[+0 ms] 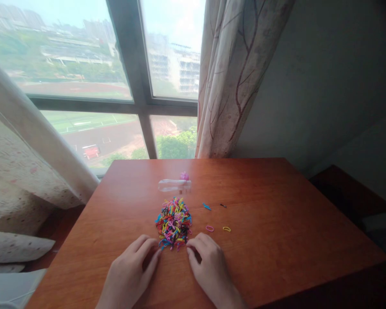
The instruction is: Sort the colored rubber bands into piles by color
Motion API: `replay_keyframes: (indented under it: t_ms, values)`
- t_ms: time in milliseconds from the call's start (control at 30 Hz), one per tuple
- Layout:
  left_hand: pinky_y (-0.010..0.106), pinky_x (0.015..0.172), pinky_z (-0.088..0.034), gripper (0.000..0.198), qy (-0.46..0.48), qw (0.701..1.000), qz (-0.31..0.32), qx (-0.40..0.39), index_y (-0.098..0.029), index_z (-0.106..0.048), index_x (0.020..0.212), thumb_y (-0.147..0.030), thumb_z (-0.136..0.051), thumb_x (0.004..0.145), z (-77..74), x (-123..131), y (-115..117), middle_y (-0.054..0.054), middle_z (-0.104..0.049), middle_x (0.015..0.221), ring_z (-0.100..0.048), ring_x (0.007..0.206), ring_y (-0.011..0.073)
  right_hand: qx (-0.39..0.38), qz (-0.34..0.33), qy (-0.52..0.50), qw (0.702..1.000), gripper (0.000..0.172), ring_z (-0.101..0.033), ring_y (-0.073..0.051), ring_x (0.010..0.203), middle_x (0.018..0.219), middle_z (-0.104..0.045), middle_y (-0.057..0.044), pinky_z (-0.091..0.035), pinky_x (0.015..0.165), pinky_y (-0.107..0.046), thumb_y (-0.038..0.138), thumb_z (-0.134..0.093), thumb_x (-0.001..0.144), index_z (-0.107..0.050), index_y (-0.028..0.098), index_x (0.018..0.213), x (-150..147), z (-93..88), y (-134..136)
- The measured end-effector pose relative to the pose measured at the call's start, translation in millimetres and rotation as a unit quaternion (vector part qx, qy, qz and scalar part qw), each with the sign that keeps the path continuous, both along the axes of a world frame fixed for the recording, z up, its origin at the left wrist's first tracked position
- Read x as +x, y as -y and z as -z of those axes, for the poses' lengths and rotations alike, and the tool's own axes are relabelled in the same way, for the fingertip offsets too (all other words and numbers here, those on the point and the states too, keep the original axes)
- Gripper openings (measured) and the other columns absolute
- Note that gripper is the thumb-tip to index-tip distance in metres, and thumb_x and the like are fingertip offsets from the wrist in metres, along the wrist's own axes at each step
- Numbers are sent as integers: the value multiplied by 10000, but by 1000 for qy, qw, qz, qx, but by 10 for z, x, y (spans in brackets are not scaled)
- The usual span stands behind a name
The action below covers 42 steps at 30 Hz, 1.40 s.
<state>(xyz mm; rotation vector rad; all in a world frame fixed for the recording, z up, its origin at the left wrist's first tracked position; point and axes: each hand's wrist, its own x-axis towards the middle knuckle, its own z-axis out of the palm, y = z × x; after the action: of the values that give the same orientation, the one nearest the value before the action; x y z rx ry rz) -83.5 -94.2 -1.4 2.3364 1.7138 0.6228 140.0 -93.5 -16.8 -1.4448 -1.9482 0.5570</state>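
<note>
A heap of small multicoloured hair ties (173, 221) lies on the wooden table, pink, yellow, blue, black and orange loops mixed together. At its lower left edge is my left hand (133, 264), thumb and forefinger brought together beside a blue tie. My right hand (209, 262) is at the lower right edge, also in a pinch with the fingers curled. Anything between either pair of fingertips is too small to make out. Right of the heap, set apart, lie a blue tie (206, 206), a black tie (223, 205), a pink tie (209, 228) and a yellow tie (227, 228).
Behind the heap a clear plastic bottle (172, 185) lies on its side, with a pink object (184, 176) just beyond it. The table (276, 206) backs onto a window with curtains (225, 77). A white surface (13, 285) is at the lower left.
</note>
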Motion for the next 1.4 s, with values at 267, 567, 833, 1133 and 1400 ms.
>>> replay_keyframes:
  t_ms: [267,567,833,1133,1400]
  values:
    - [224,623,-508,205,-18,1000,7,2,-268,-633,890,-282,-437,949,-13,106,-20,-14,-667,857,-686,731,141,11,-6,5,1000,201,-590,-158,781,811,-610,11,-407,727,-243,39,-574,836,-621,234,847,6,11,-14]
    - [220,596,-494,179,10,999,-1,45,-256,-584,879,-273,-424,957,-138,111,-25,-20,-660,846,-676,691,131,4,-4,4,1000,199,-589,-168,795,827,-618,1,-402,723,-253,50,-557,848,-625,237,858,1,-7,-8]
    - [209,599,-478,185,15,998,26,62,-248,-563,922,-284,-393,987,-212,182,-98,-15,-637,860,-656,682,119,7,-6,3,1000,194,-590,-165,788,816,-620,5,-394,716,-252,48,-569,843,-627,233,850,-2,-2,-18]
    - [255,627,-509,201,-36,995,93,17,-239,-593,964,-189,-398,952,-171,282,-173,27,-655,919,-676,723,166,-12,-2,-19,1000,206,-604,-162,759,847,-638,5,-420,671,-243,150,-579,893,-629,249,1066,12,-71,-8]
    - [285,676,-546,202,-47,991,124,-16,-234,-615,953,-142,-439,911,-88,412,-124,43,-666,946,-680,759,188,4,-42,31,999,199,-619,-165,793,848,-655,8,-414,688,-234,137,-588,883,-654,269,1017,-17,-85,-14]
